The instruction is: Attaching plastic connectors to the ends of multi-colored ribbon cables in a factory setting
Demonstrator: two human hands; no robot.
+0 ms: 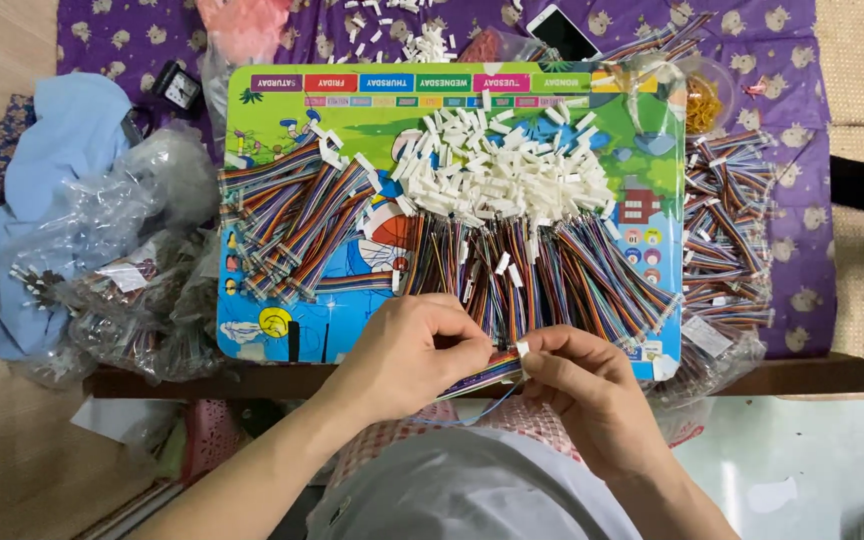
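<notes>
Left hand: left hand [407, 350], fingers curled shut around one end of a flat multicoloured ribbon cable [487, 375], at the near edge of the board.
Right hand: right hand [582, 385], thumb and forefinger pinched on a small white connector housing [523, 348] at the cable's other end.
Cable position: spans between the two hands, just above the lap, with a loose blue wire [487, 408] drooping beneath.
Work surface: colourful cartoon lap board [282, 330] with weekday labels along its far edge, resting on a dark wooden table [802, 375].
On board, centre: heap of white connector housings [502, 165] over a fan of wired cables [552, 275].
On board, left: stacked ribbon cable bundles [287, 220].
Right of board: more cable bundles [722, 220] on purple patterned cloth [802, 200].
Far left: clear plastic bags [122, 260] and blue fabric [62, 150].
Far edge: smartphone [562, 32].
</notes>
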